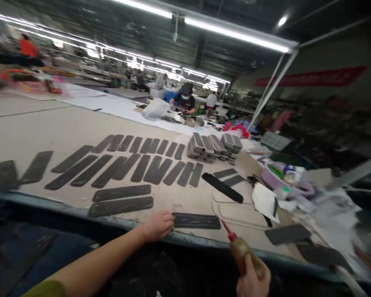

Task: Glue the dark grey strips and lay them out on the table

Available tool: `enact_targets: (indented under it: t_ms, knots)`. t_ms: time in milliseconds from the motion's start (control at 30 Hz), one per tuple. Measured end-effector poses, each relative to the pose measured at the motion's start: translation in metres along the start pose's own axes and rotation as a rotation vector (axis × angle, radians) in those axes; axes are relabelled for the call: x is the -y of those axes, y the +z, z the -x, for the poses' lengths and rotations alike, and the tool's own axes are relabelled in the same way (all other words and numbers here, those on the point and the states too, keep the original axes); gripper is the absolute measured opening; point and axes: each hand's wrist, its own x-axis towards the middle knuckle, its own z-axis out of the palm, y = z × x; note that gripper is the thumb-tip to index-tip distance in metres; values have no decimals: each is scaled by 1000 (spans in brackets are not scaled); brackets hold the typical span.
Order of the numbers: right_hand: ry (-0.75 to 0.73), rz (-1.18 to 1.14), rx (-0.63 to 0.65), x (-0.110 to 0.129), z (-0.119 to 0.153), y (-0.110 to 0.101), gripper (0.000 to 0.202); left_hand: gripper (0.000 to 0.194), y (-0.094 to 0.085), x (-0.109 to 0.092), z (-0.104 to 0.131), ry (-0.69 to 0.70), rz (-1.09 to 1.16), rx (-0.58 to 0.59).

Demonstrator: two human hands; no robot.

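Observation:
My left hand (pixel 159 226) is closed on the left end of a dark grey rounded strip (pixel 197 221) lying at the table's near edge; its fingertips are partly hidden. On the strip's surface there are shiny streaks. In my right hand (pixel 254 277) is an amber glue bottle (pixel 243 252) with a red nozzle, held tilted, the tip close to the strip's right end. Two similar strips (pixel 122 199) lie to the left of my left hand. Beyond them, uneven rows of dark strips (pixel 156 169) spread across the table.
Stacks of light-edged strips (pixel 214 146) stand behind the rows. Thin bent wires (pixel 241 222) and a black strip (pixel 222 187) lie to the right, near a lilac basket (pixel 286 181) of small items. A person (pixel 184 99) sits farther back. The table edge (pixel 198 240) runs close in front.

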Motion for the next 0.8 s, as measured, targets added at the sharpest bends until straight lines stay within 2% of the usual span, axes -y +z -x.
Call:
enact_targets:
  t_ms: [33,100,200,533,800]
  knots:
    - [28,38,-85,-11,0,-4,37,18,2,2,2,-2,51,-8]
    - [62,95,-168,-27,-1,-5,41,21,4,1,4,-4,96,8]
    - [51,159,-166,-39,-3,0,43,24,3,-4,2,-11,101,14]
    - [-209,392,-97,-32,-19,14,37,23,2,-5,-8,-5,97,-38]
    - [-292,468,-107,-26,-15,0,33,20,5,-5,-9,-18,115,-2]
